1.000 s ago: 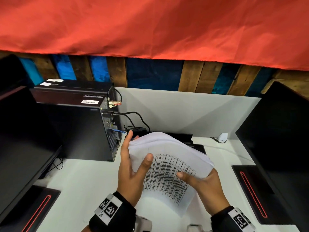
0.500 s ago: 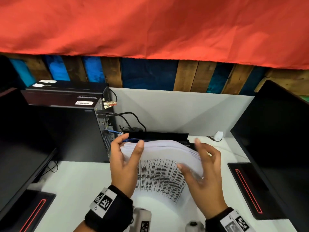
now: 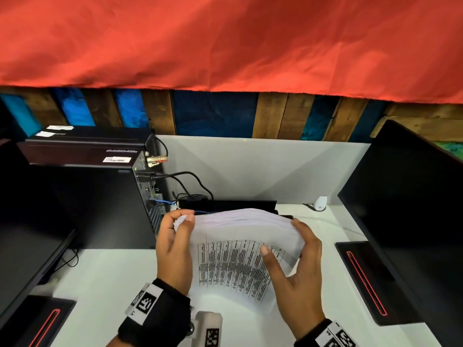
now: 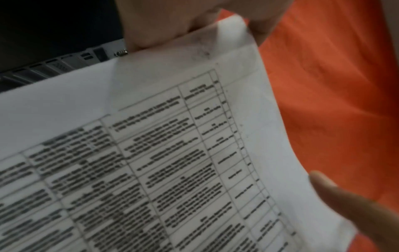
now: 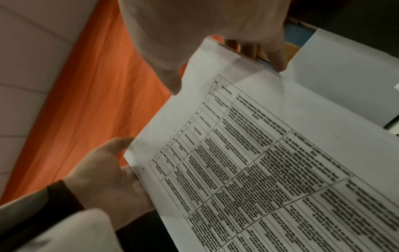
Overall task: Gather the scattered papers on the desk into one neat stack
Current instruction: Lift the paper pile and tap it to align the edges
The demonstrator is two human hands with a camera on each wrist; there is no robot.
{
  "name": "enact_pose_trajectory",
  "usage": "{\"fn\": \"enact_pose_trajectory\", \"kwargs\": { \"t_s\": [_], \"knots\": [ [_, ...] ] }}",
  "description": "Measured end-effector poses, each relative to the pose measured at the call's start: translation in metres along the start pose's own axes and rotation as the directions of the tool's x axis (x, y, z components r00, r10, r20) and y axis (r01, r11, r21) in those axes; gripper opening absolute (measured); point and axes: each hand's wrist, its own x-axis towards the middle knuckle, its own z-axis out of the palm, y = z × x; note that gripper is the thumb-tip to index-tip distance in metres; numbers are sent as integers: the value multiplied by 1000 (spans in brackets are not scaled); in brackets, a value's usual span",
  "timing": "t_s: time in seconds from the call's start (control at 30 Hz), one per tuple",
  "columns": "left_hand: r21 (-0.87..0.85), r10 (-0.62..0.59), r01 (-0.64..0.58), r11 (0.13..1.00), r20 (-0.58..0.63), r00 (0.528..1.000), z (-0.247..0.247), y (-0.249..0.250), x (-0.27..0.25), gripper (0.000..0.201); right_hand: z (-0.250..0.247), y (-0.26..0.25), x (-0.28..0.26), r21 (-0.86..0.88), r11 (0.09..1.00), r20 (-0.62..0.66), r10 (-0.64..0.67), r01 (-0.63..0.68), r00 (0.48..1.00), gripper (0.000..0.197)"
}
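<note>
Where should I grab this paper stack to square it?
Take the paper stack by its left and right edges, from both sides, where the left hand and right hand are: its sheets fan at the top, so sideways pressure should align them.

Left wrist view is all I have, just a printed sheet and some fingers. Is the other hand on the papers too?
Observer: Yes. In the head view the right hand holds the right edge of the papers, thumb on the printed face and fingers behind.
Operator: One sheet or a stack?
Observer: A stack. Several sheet edges show stepped along its top, so it is not squared yet.
Operator: Is it lying on the desk?
Observer: No. The left hand and the right hold it up over the white desk, printed face toward the person. I cannot tell whether its lower edge touches the desk.
</note>
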Motion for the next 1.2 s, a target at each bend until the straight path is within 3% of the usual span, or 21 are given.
{"fn": "enact_pose_trajectory", "kwargs": {
  "t_s": [0.13, 0.2, 0.27, 0.37, 0.53, 0.67, 0.8, 0.9, 1.0, 1.07, 1.2],
  "knots": [
    [-9, -23, 25, 1000, 199, 980, -13, -11, 1, 76, 1, 9, 4, 239, 955, 28, 173, -175, 984, 99],
    [0, -53, 54, 999, 229, 972, -17, -18, 2, 89, 1, 12, 6, 296, 926, 98, 216, -236, 971, 106],
    [-9, -65, 69, 998, 230, 971, -19, -21, 1, 89, 3, 12, 4, 279, 928, 130, 218, -246, 967, 102],
    [-14, -62, 67, 998, 237, 970, -17, -20, -1, 85, 6, 12, 3, 282, 932, 79, 214, -228, 974, 86],
    [-19, -77, 84, 996, 241, 968, -15, -19, -2, 89, 5, 8, 6, 309, 927, 53, 205, -211, 977, 83],
    [-20, -97, 106, 994, 253, 963, -15, -19, -4, 88, 4, 9, 8, 324, 924, 101, 178, -202, 979, 67],
    [-18, -108, 115, 993, 226, 968, -16, -18, -3, 87, 5, 12, 9, 356, 914, 119, 162, -194, 980, 71],
    [-11, -110, 115, 993, 208, 972, -17, -19, -3, 89, 7, 13, 9, 389, 895, 92, 196, -216, 976, 85],
    [5, -119, 121, 993, 208, 971, -16, -21, -4, 99, 8, 12, 9, 388, 890, 128, 207, -241, 970, 63],
    [13, -118, 118, 993, 228, 967, -18, -22, -4, 106, 9, 12, 9, 398, 886, 123, 207, -239, 971, 61],
    [-7, -97, 103, 995, 272, 957, -25, -27, -3, 83, 7, 14, 11, 406, 890, 77, 192, -207, 978, 73]
  ]
}}
